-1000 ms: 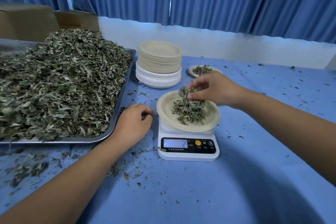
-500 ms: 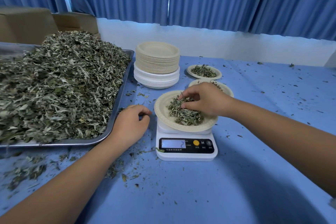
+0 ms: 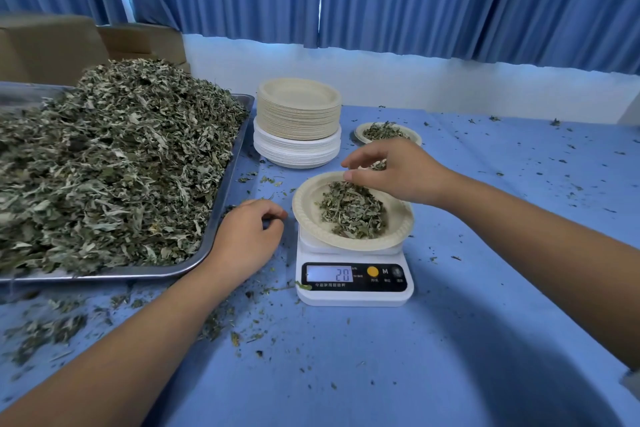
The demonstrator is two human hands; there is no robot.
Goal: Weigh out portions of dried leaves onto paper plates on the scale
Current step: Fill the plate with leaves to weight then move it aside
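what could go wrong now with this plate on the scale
The right hand hovers at the far rim of the plate; a touch could skew the 20 on the display. The plate overhangs the scale and looks tilted, so a nudge might spill the leaves.

A table under a light-blue cloth (image 3: 450, 340) carries a large shiny metal tray (image 3: 104, 273) at the left, a tall stack of round beige and white paper plates (image 3: 298, 121) behind, a white digital scale (image 3: 353, 296) at centre, a filled beige paper plate (image 3: 359, 135) beyond it, and scattered dried leaf crumbs (image 3: 52, 326).
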